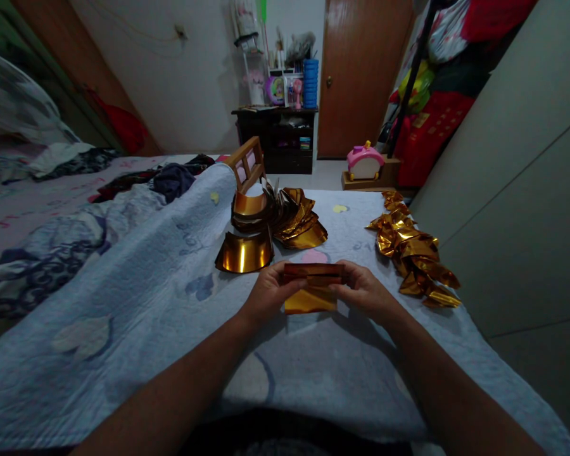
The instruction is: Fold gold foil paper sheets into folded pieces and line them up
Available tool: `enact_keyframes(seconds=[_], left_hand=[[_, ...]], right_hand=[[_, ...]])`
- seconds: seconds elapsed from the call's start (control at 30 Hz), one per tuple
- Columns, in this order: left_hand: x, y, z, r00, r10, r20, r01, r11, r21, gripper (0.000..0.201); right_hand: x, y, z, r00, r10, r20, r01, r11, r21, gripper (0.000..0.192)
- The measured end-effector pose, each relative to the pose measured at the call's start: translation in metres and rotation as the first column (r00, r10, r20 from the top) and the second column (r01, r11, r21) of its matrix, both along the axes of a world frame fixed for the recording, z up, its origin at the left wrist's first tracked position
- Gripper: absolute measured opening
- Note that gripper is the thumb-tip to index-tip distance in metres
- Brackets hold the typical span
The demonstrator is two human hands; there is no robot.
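A shiny gold foil sheet (310, 301), folded over along its upper part, is held just above the blue quilt. My left hand (274, 292) pinches its left edge, thumb on the near side and fingers behind. At the right edge my right hand (361, 290) grips it the same way. Beyond my hands lie fanned stacks of gold foil sheets (245, 252), curved and overlapping. Over to the right sits a row of folded gold foil pieces (403, 244), piled against one another.
The blue patterned quilt (171, 354) covers the surface under my hands. A small wooden frame (249, 164) stands behind the stacks. Rumpled clothes (171, 180) lie at left. A pink toy (365, 161) and a dark cabinet (275, 139) are farther back; a pale cupboard (517, 209) borders the right.
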State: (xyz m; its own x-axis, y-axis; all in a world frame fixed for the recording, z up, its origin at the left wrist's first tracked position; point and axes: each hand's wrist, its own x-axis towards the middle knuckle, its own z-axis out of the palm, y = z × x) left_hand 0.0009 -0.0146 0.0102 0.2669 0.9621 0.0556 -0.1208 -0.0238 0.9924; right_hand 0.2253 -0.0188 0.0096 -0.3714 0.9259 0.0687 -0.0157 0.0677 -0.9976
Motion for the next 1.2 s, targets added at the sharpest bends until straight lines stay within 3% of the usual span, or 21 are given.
enact_keyframes(seconds=[0.1, 0.2, 0.37, 0.5, 0.63, 0.73, 0.8, 0.9, 1.07, 1.2], left_hand=[[0.001, -0.001, 0.0, 0.992, -0.01, 0.129, 0.024, 0.993, -0.113, 0.038], [0.001, -0.001, -0.001, 0.987, -0.071, 0.147, 0.097, 0.98, -0.173, 0.044], [-0.002, 0.0, -0.003, 0.98, -0.157, 0.121, 0.175, 0.972, -0.157, 0.044], [-0.005, 0.001, -0.002, 0.988, -0.153, 0.034, 0.156, 0.978, -0.141, 0.038], [-0.005, 0.002, 0.001, 0.988, -0.139, 0.071, 0.15, 0.974, -0.17, 0.039], [-0.003, 0.003, -0.003, 0.992, -0.079, 0.102, 0.1, 0.97, -0.223, 0.04], [-0.001, 0.003, -0.007, 0.992, -0.011, 0.124, 0.043, 0.966, -0.255, 0.038], [0.001, 0.003, -0.011, 0.99, 0.013, 0.143, 0.029, 0.958, -0.285, 0.036], [0.008, 0.0, -0.006, 0.992, -0.018, 0.123, 0.045, 0.975, -0.216, 0.03], [0.015, -0.004, -0.003, 0.995, -0.081, 0.064, 0.09, 0.983, -0.16, 0.027]], right_hand=[[-0.001, 0.001, -0.004, 0.997, 0.04, -0.062, -0.042, 0.999, -0.031, 0.033], [-0.001, 0.0, -0.005, 0.996, 0.032, -0.084, -0.04, 0.995, -0.088, 0.028], [0.0, -0.001, -0.002, 0.998, -0.016, -0.063, 0.008, 0.991, -0.135, 0.024], [0.0, -0.001, -0.001, 0.998, -0.069, -0.011, 0.068, 0.992, -0.11, 0.023], [0.002, -0.003, 0.004, 0.995, -0.09, -0.046, 0.085, 0.992, -0.097, 0.025], [0.002, -0.005, 0.008, 0.988, -0.009, -0.156, -0.007, 0.994, -0.107, 0.036], [0.0, -0.006, 0.01, 0.973, 0.109, -0.204, -0.127, 0.989, -0.077, 0.055], [-0.006, -0.006, 0.005, 0.967, 0.224, -0.12, -0.226, 0.974, -0.008, 0.075], [-0.022, -0.005, -0.008, 0.985, 0.06, -0.162, -0.07, 0.996, -0.053, 0.048], [-0.03, -0.008, -0.007, 0.988, -0.05, -0.145, 0.045, 0.998, -0.039, 0.03]])
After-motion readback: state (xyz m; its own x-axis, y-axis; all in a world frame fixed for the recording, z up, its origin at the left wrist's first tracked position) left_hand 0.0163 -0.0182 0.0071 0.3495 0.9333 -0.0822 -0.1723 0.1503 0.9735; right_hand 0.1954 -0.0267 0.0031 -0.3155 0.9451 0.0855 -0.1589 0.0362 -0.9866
